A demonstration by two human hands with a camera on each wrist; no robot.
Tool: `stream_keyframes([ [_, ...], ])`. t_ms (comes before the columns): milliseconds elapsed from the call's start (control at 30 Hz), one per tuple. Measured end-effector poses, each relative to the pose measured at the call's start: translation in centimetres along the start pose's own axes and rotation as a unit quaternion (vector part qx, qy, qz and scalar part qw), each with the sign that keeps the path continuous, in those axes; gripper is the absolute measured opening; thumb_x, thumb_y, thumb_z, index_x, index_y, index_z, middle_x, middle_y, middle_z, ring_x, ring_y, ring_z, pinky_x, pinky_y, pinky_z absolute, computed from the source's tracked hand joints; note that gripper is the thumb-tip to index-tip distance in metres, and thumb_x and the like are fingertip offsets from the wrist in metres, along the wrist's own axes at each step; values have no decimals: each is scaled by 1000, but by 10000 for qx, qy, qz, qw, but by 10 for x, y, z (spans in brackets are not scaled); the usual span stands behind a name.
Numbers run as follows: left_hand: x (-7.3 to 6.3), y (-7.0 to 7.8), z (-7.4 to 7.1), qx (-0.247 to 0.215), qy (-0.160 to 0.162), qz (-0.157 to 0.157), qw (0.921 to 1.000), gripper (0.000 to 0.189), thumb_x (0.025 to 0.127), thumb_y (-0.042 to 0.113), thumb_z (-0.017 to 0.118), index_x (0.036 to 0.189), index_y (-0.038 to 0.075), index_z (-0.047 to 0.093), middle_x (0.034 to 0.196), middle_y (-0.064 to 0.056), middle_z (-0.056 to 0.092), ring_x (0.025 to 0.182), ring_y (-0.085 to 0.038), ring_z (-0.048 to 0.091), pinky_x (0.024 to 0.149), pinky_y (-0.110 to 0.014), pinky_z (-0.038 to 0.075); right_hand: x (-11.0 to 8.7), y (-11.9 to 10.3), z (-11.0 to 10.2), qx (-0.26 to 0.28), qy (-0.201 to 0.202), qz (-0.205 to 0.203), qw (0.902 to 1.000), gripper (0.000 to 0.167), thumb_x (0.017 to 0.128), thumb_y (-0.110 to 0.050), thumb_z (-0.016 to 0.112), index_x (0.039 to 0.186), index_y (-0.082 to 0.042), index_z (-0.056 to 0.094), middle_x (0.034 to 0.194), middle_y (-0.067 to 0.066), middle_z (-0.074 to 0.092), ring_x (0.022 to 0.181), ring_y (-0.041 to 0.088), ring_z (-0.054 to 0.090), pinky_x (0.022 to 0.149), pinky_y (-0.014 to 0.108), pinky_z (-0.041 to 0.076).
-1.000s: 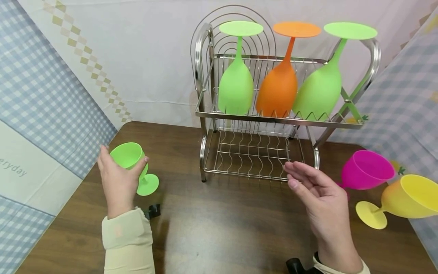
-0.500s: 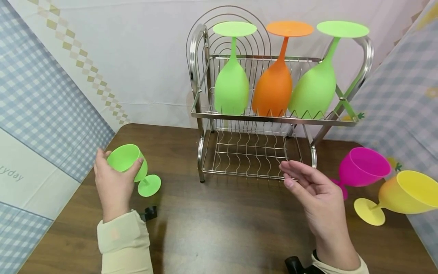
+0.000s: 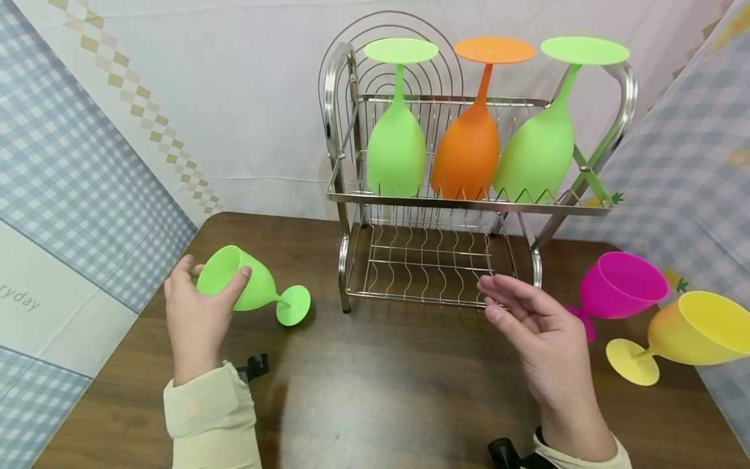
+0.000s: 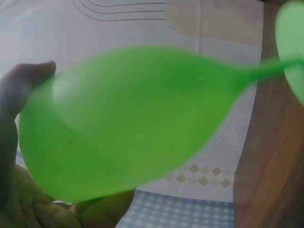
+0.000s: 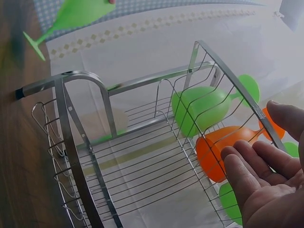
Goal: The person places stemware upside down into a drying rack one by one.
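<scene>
My left hand grips a green plastic goblet by its bowl, thumb on the near side near the rim. The goblet lies tilted sideways, its mouth toward the hand and its round foot pointing right. In the left wrist view the bowl fills the middle, with fingers around its rim end. My right hand holds nothing; its fingers are loosely bent in front of the metal dish rack, near the lower shelf's right corner.
Upside down on the rack's upper shelf stand a green goblet, an orange goblet and another green goblet. A magenta goblet and a yellow goblet are at the right of the wooden table. Checked cloth hangs at both sides.
The green goblet in my left hand has turned, its foot swinging right and up, and the bowl has tipped further onto its side. The right hand has stayed nearly still.
</scene>
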State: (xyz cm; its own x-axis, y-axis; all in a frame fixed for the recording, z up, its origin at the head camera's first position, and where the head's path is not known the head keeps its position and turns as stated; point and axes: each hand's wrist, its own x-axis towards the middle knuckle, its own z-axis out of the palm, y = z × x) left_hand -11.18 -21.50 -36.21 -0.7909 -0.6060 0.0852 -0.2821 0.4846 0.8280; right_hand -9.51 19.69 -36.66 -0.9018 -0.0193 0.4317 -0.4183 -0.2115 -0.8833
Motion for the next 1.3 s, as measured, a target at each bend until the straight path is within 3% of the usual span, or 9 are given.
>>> stream_keyframes([
  [200,-2,1,-3,169,-412,-10,9990,95,83,64,70,155,11,37,146,-12,46,131,-30,44,103,-51,40,0,0,0,-58,37,64,10000,39,88,21,61,127,18,56,119,14,71,114,21,67,92,29,54],
  [400,-4,0,-9,95,-1001,162,9948,86,88,63,66,152,11,43,144,-15,45,129,-33,46,99,-52,42,1,0,0,-111,40,105,9999,39,89,20,61,127,17,56,119,13,71,113,21,68,92,29,55],
  [600,-5,-1,-12,-336,-1856,357,9814,73,92,55,67,149,13,46,143,-10,50,119,-21,52,92,-34,45,2,4,-1,-183,35,213,9996,39,89,18,63,127,17,57,119,13,71,113,20,68,91,27,55],
  [733,-7,0,-9,-679,-2290,511,9697,67,95,47,67,147,12,45,137,-15,58,111,-10,60,86,-22,49,2,9,-1,-300,27,373,9989,39,89,16,64,128,15,57,119,10,71,114,19,67,92,26,55],
  [933,-10,2,-1,-1373,-2402,742,9581,57,98,33,66,143,5,47,137,-12,54,118,-8,56,88,-16,49,1,16,1,-378,-110,515,9979,39,90,14,65,128,16,56,120,9,71,114,19,67,92,27,55],
  [1167,-16,10,6,-2394,-2384,804,9378,48,97,13,66,139,-1,47,128,-12,50,111,-13,60,87,-18,52,-2,19,9,-468,-353,685,9959,41,88,14,67,127,14,58,122,11,70,114,19,67,92,30,55],
  [1300,-21,17,16,-2736,-2392,852,9277,48,95,8,67,138,-1,47,125,-14,52,109,-15,62,86,-22,55,-3,20,14,-530,-344,784,9949,41,87,14,68,127,14,58,122,10,70,115,19,67,92,30,54],
])
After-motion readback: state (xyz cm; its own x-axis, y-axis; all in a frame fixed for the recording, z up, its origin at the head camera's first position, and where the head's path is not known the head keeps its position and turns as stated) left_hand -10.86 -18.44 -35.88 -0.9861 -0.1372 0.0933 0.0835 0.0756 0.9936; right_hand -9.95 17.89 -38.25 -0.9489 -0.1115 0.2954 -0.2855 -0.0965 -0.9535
